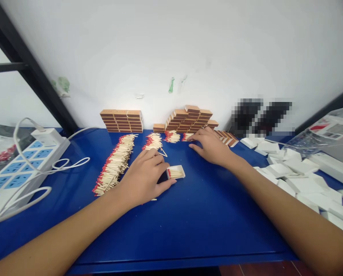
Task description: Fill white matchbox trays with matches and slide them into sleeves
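My left hand grips a small white matchbox tray by its left side, thumb along the near edge. Red-tipped matches lie inside that tray. Farther back, my right hand reaches over a small match pile, its index fingertip at the pile and the thumb apart, with no match visible in its fingers. Another small pile lies just left of it. Beyond my left hand are a medium pile and a long row of matches.
Stacked matchboxes and a stepped matchbox stack stand against the wall. Tilted matchboxes lie behind my right wrist. White empty trays heap at right. A power strip with looping white cable occupies the left of the blue table.
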Available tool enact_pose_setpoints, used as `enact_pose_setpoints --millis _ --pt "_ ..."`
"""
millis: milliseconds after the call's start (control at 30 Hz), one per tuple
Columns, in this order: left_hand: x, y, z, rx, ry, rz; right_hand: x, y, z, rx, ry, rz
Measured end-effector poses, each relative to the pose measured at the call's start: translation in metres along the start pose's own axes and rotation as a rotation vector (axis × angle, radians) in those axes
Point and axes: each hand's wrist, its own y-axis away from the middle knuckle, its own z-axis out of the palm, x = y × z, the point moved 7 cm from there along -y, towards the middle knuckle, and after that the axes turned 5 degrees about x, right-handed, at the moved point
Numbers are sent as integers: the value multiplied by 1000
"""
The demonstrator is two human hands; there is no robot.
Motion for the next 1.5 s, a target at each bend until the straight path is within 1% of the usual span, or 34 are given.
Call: enact_pose_setpoints --millis 200,333,500,633,700,800,933,1000,1067,1133,1267,1333,1367,1433,1500 --pt "0 0 0 -8 8 -6 -1 -3 8 -24 19 -8" --pt "1 -1 1 -24 -1 -3 -2 -4 6 -22 -14 -14" --pt "0 -1 0 -12 -5 -5 -4 -5 5 -5 -82 3" --pt "0 0 1 -6 4 -4 -4 -6 8 -26 -73 32" --pt "-1 0 1 -12 0 -3 -8 -5 7 -41 -71 35" --pt "-2 0 0 -20 -18 -9 -22 -2 -5 -57 -143 2" --pt "-2 -2 -2 -22 -45 -18 -55 9 -28 -117 -362 -68" --pt "-3 -2 -3 -13 -55 -30 -71 14 -36 -146 -442 -99" --pt "-4 -2 -3 -4 -60 -41 -84 19 -38 -164 -481 -131" --pt "-4 -2 -3 -3 -59 -45 -93 23 -35 -169 -485 -160" --pt "-4 -2 -2 -24 -61 -49 -103 26 -28 -180 -487 -224" --pt "-4 -3 -2 -28 -66 -44 -98 23 -27 -183 -508 -217" --pt "-3 -3 -2 -26 -65 -40 -92 20 -27 -166 -505 -188" --pt "-1 -3 -2 -21 -59 -33 -68 12 -29 -85 -442 -89" --pt "0 -2 -2 -13 -43 -31 -38 5 -28 13 -302 24"
